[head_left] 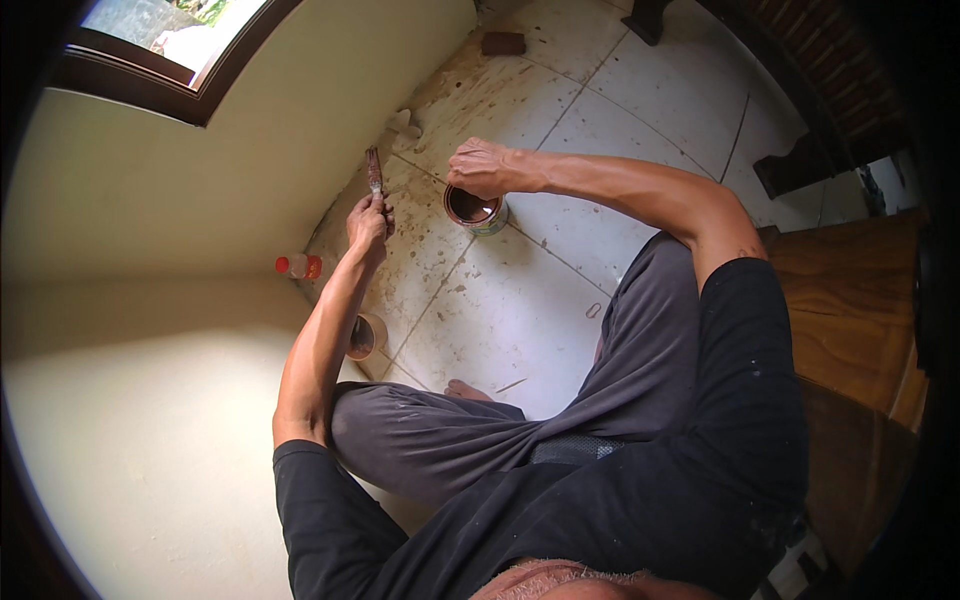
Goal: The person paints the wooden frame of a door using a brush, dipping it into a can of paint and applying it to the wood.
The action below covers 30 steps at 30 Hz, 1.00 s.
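Note:
My left hand (368,225) is closed around the handle of a paintbrush (374,168) with dark-stained bristles, held upright near the wall. My right hand (480,170) has curled fingers over the back rim of an open metal can (475,215) of dark brown liquid on the tiled floor; what it holds, if anything, is hidden. A light-coloured tub (367,338) with something brown inside stands behind my left forearm. A plastic bottle (298,266) with a red cap lies or stands by the wall, left of my left hand.
Pale walls (170,220) meet at the left, with a dark-framed window (180,95) above. The stained tiles (530,300) carry a red-brown block (503,43) and a whitish object (404,125). Dark wooden furniture (780,170) and a brown wooden panel (850,310) are at the right.

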Tool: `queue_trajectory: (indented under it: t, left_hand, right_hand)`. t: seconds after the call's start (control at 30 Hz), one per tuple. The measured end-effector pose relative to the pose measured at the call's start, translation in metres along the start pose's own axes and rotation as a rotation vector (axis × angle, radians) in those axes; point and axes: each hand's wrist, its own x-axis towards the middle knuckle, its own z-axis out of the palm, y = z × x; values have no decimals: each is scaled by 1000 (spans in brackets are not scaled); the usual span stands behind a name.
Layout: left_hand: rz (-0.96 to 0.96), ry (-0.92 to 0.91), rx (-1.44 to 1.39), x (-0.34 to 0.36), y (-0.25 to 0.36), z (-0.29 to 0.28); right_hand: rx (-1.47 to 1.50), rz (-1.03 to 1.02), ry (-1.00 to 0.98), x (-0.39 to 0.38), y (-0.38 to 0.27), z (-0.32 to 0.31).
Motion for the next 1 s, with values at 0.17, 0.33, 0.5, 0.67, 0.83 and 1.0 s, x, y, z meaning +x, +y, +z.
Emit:
queue_trajectory:
  t: [0.17, 0.33, 0.5, 0.67, 0.83, 1.0]
  left_hand:
    - [-12, 9, -18, 0, 1, 4]
    - [11, 18, -8, 3, 0, 4]
    - [51, 68, -25, 3, -1, 6]
    - [32, 56, -16, -5, 9, 15]
    - [46, 71, -13, -8, 11, 13]
    - [60, 64, -15, -7, 11, 11]
  right_hand:
    - [44, 77, -140, 5, -4, -41]
    - [34, 129, -139, 12, -10, -75]
    - [104, 129, -5, 10, -5, -83]
    - [63, 155, -96, -3, 2, -69]
    - [73, 85, 67, 1, 2, -69]
    - [24, 142, -97, -1, -1, -75]
